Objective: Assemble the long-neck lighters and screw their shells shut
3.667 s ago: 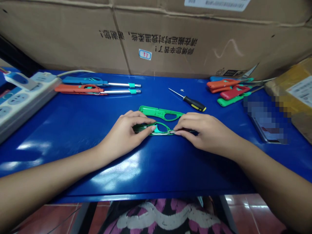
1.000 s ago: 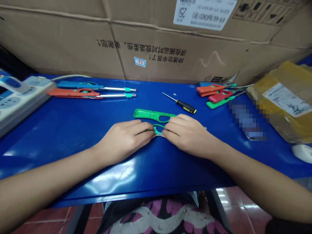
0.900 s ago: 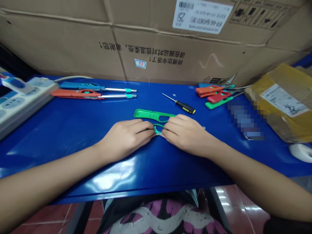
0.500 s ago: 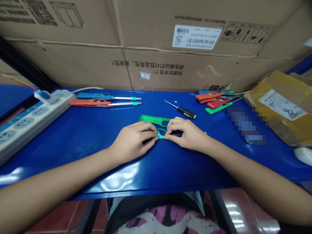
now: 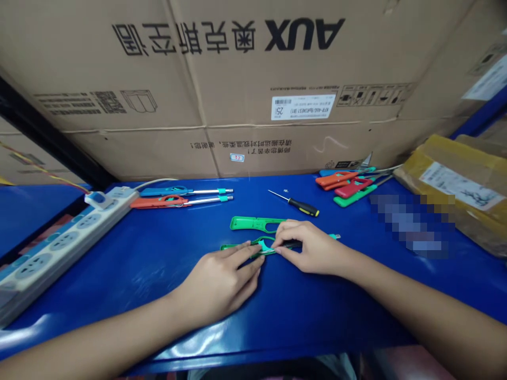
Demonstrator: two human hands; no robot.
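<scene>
An opened green lighter body (image 5: 253, 246) lies flat on the blue table (image 5: 150, 248), its teal trigger showing between my hands. My left hand (image 5: 222, 282) rests beside its left end, fingers stretched out and touching it lightly. My right hand (image 5: 309, 248) is curled over its right part, fingertips pinching near the trigger. The detached green shell half (image 5: 253, 224) lies just behind, hollow side up.
A black-and-yellow screwdriver (image 5: 297, 204) lies behind the hands. Blue and orange long lighters (image 5: 178, 196) sit at the back left, a pile of coloured lighters (image 5: 348, 183) at back right. A power strip (image 5: 59, 243) lies at the left. Cardboard boxes (image 5: 237, 79) wall the back; a yellow parcel (image 5: 455, 184) is right.
The camera has tilted up, showing more of the boxes. My left hand has slid back off the lighter body and its fingers have straightened; my right hand still pinches near the trigger.
</scene>
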